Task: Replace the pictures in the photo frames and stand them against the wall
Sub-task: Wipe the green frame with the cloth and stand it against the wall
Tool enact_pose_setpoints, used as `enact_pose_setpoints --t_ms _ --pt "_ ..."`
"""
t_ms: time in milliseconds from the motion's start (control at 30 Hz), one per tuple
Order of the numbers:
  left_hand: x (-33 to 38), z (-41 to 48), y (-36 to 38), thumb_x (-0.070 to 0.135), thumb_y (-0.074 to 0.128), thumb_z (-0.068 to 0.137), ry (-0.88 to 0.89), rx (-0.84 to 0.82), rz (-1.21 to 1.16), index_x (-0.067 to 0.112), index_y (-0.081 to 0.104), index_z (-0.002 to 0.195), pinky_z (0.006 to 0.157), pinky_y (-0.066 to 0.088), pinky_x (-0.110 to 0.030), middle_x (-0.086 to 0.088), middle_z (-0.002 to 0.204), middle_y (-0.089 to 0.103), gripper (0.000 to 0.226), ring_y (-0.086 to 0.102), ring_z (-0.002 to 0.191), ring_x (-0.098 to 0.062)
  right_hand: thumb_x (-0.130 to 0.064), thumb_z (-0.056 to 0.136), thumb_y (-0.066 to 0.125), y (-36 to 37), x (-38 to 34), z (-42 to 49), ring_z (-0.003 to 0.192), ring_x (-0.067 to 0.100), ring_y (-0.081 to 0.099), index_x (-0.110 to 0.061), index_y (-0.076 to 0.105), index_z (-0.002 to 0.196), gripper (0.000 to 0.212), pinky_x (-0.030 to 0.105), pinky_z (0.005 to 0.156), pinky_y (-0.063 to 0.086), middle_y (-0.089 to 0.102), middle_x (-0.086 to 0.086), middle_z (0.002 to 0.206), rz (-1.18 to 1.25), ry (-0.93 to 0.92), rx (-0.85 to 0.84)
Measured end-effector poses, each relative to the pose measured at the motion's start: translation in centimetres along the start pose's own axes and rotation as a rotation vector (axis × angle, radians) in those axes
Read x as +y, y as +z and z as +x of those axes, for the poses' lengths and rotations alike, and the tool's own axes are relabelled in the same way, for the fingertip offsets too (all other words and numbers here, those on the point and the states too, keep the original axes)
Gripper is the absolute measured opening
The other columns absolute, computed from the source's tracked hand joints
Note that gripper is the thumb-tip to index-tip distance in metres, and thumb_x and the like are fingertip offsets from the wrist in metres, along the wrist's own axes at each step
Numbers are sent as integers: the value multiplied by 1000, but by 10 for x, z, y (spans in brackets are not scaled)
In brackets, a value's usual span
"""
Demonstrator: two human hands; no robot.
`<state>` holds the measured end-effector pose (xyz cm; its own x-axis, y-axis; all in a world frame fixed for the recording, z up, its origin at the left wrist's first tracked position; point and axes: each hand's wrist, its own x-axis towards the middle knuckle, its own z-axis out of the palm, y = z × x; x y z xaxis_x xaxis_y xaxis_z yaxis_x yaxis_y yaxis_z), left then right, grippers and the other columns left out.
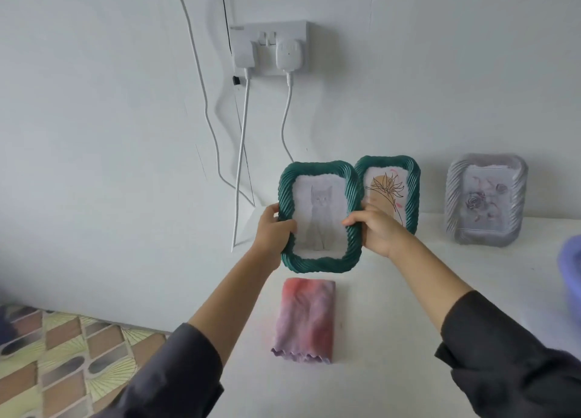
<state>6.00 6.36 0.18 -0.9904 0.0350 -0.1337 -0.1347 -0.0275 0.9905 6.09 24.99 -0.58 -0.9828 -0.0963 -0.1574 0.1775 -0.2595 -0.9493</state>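
The left hand (276,229) and the right hand (377,232) grip the two sides of the green twisty photo frame with a grey cat picture (317,207) — upright, over the white surface (393,307) — probably to lean it on the white wall (125,134) beside the green flower frame (393,185).

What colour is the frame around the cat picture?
Dark green, with a twisted rope pattern, seen in the head view.

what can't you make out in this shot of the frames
Head view only.
- Plant frame: its lower left corner is hidden behind the right hand and the cat frame.
- Purple thing: cut off by the right edge, so what it is stays unclear.
- Back of the cat frame: faces away from the camera.
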Motion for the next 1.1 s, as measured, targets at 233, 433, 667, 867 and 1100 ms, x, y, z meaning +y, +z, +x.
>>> enact_pose_setpoints --t_ms 233,433,667,867,1100 --pt "9 92 -23 -12 44 78 -1 -46 70 8 45 122 58 48 -30 -7 87 55 49 54 74 -24 18 78 40 23 -5 82 63 17 44 -10 47 76 29 27 60 38 43 7 68 -78 -17 144" --pt "-7 138 -25 -14 43 77 -26 -70 63 10 46 115 60 47 -31 -8 84 54 45 54 73 -25 14 78 43 20 6 121 58 16 42 -14 42 65 31 25 54 32 40 4 62 -165 31 238" --pt "-28 152 -23 -13 42 79 -35 -40 23 9 46 110 60 45 -31 -5 79 54 39 51 69 -21 12 79 45 12 21 137 57 15 37 -15 35 60 34 26 54 28 36 3 61 -163 46 241" --pt "-33 147 -24 -9 46 80 -3 -13 21 12 45 113 60 45 -27 -3 81 57 39 52 68 -17 9 80 54 6 32 130 62 15 48 -16 47 73 27 25 58 39 47 2 67 -226 18 231" --pt "-40 139 -34 -12 43 83 -11 -19 48 1 47 124 52 48 -20 -3 81 58 43 54 66 -15 14 81 54 -2 56 116 72 19 57 -14 52 84 28 27 69 49 58 7 81 -134 -7 220"
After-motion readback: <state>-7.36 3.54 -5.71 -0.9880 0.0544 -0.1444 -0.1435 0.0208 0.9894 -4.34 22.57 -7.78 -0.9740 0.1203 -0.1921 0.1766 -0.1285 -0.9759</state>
